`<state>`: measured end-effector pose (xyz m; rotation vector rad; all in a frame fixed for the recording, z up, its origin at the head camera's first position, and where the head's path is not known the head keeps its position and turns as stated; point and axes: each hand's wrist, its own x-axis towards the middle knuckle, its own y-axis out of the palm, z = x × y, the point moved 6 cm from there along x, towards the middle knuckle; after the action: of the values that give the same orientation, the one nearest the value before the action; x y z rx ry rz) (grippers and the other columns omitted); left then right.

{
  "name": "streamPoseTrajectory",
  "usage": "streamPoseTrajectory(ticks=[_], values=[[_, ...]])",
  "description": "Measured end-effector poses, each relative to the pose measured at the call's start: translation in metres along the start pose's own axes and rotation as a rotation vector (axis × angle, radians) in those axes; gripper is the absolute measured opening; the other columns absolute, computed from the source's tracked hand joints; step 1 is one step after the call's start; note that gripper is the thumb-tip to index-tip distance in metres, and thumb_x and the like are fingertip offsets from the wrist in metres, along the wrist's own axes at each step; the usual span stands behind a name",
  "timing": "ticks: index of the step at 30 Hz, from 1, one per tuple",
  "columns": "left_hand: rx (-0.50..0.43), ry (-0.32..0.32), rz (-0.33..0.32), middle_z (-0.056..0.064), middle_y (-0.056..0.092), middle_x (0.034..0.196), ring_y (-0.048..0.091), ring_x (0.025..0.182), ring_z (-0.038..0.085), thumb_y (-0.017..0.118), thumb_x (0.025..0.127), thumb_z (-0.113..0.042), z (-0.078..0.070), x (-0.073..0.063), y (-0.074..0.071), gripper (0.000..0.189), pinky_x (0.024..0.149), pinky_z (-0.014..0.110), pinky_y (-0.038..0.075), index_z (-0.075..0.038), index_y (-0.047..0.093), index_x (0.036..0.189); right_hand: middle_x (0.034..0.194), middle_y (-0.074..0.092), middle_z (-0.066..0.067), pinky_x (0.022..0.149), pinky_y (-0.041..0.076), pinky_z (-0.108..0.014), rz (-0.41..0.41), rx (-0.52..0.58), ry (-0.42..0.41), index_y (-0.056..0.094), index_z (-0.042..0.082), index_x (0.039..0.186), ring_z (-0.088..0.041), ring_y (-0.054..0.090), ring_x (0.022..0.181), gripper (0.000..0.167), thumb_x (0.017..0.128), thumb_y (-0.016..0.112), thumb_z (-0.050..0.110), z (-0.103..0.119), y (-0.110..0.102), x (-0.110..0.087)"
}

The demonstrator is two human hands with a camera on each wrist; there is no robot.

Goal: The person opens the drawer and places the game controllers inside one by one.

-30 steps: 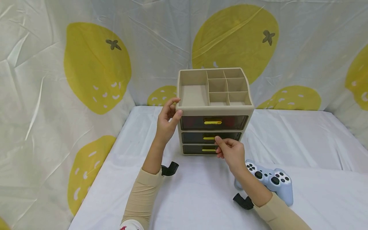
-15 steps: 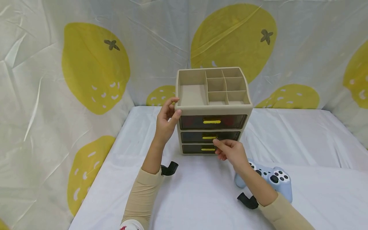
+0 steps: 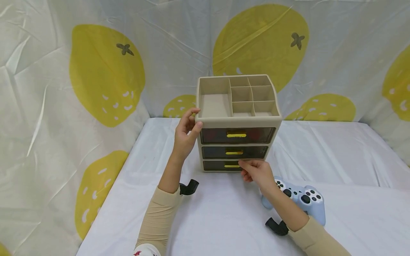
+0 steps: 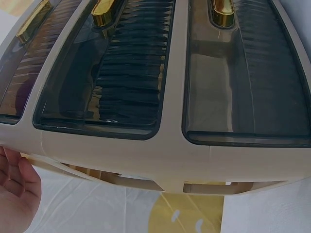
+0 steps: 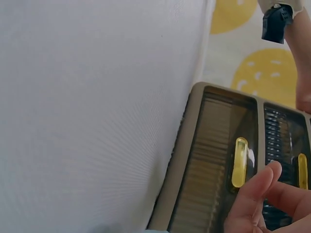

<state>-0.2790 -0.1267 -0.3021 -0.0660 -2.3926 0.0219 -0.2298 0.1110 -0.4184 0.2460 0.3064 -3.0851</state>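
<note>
A beige organizer (image 3: 237, 122) with several top compartments and three dark see-through drawers stands upright on the white cloth. My left hand (image 3: 185, 137) grips its upper left corner, thumb at the front edge and fingers along the side; the left wrist view catches part of that hand (image 4: 18, 191) against the frame. My right hand (image 3: 258, 172) is in front of the bottom drawer (image 3: 221, 165), near its yellow handle (image 5: 240, 162). Thumb and forefinger are drawn together, with nothing visible between them, and the other fingers are curled. All the drawers look closed.
A light blue game controller (image 3: 309, 202) lies on the white cloth (image 3: 221, 217), partly behind my right forearm. Black straps or mounts (image 3: 189, 187) sit at both wrists. Behind the organizer hangs a lemon-print curtain (image 3: 179, 42).
My right hand has moved down from the middle drawer's handle to beside the bottom one. The left hand keeps its place, and the drawers look unchanged.
</note>
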Motion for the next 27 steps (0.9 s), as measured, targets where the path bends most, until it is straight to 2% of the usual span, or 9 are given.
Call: streamPoseTrajectory(ticks=[3,8,19,23,27], values=[[-0.002,0.000,0.001,-0.001,0.053,0.083,0.048,0.074,0.014,0.057,0.090,-0.024,0.000,0.000,0.000,0.046,0.069,0.025,0.040,0.002,0.050,0.128,0.066,0.063,-0.003,0.055,0.054,-0.027,0.008,-0.044,0.021,0.067,-0.013,0.096,-0.013,0.060,0.053,0.041,0.093,0.067,0.028,-0.003,0.002,0.001],[0.005,-0.007,0.000,-0.002,0.053,0.083,0.048,0.074,0.014,0.059,0.091,-0.031,0.000,0.000,0.000,0.051,0.070,0.026,0.041,0.003,0.049,0.128,0.065,0.064,-0.005,0.056,0.054,-0.027,0.047,-0.087,0.046,0.066,-0.013,0.094,-0.013,0.060,0.053,0.043,0.095,0.064,0.029,-0.009,0.004,0.004],[0.004,-0.007,0.000,-0.001,0.052,0.083,0.048,0.074,0.014,0.056,0.090,-0.021,-0.001,0.000,0.000,0.045,0.070,0.025,0.040,0.002,0.049,0.128,0.066,0.065,-0.001,0.053,0.050,-0.022,0.182,0.111,0.147,0.059,-0.018,0.112,-0.008,0.059,0.052,0.042,0.098,0.058,0.022,-0.017,0.012,0.009],[0.005,-0.006,0.002,-0.001,0.053,0.083,0.048,0.074,0.014,0.057,0.090,-0.021,-0.001,0.000,0.000,0.045,0.070,0.025,0.040,0.002,0.050,0.127,0.063,0.063,0.001,0.050,0.045,-0.020,0.206,0.138,0.186,0.058,-0.017,0.115,-0.006,0.055,0.050,0.042,0.099,0.056,0.021,-0.020,0.014,0.010],[0.005,-0.009,0.004,-0.002,0.052,0.082,0.048,0.074,0.014,0.058,0.090,-0.026,-0.001,0.000,0.000,0.048,0.070,0.026,0.040,0.002,0.049,0.128,0.062,0.060,0.002,0.050,0.045,-0.019,0.215,0.142,0.191,0.057,-0.018,0.115,-0.006,0.054,0.049,0.041,0.099,0.054,0.021,-0.021,0.014,0.009]])
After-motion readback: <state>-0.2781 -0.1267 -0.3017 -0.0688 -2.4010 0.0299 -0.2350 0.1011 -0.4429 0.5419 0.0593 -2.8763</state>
